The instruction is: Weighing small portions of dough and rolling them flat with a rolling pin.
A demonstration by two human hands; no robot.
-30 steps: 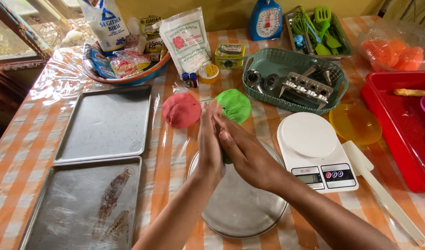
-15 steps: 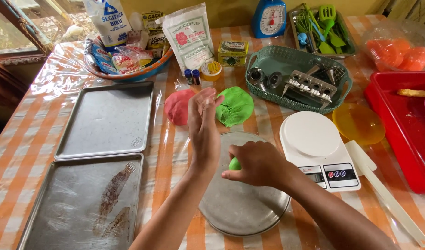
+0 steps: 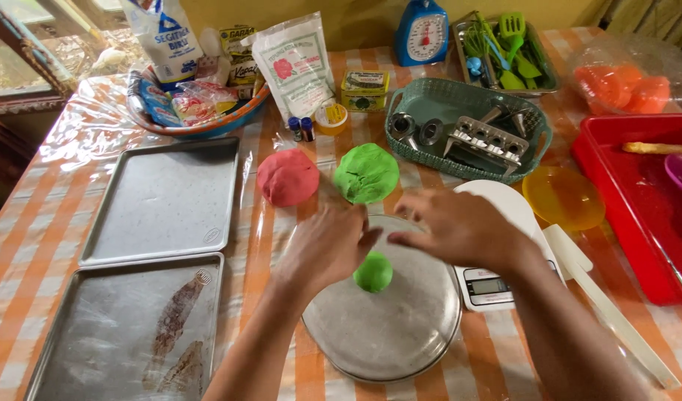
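A small green dough ball (image 3: 373,272) lies on the round metal plate (image 3: 389,327). My left hand (image 3: 328,245) hovers just left of the ball, fingers loosely apart and holding nothing. Held above the plate's far right edge, my right hand (image 3: 460,226) is empty with its fingers spread toward the left hand. Beyond the hands sit a large green dough lump (image 3: 366,173) and a red dough lump (image 3: 287,177) on the plastic-covered checked tablecloth.
Two metal baking trays (image 3: 166,199) (image 3: 126,334) lie at left. A white digital scale (image 3: 497,278), white spatula (image 3: 615,315), yellow lid (image 3: 564,197), red bin (image 3: 645,200), green basket of metal moulds (image 3: 467,130) and a bowl of ingredient packets (image 3: 196,96) stand around.
The hands were pressed together around green dough, then parted. The small green ball now lies on the plate and both hands have let go.
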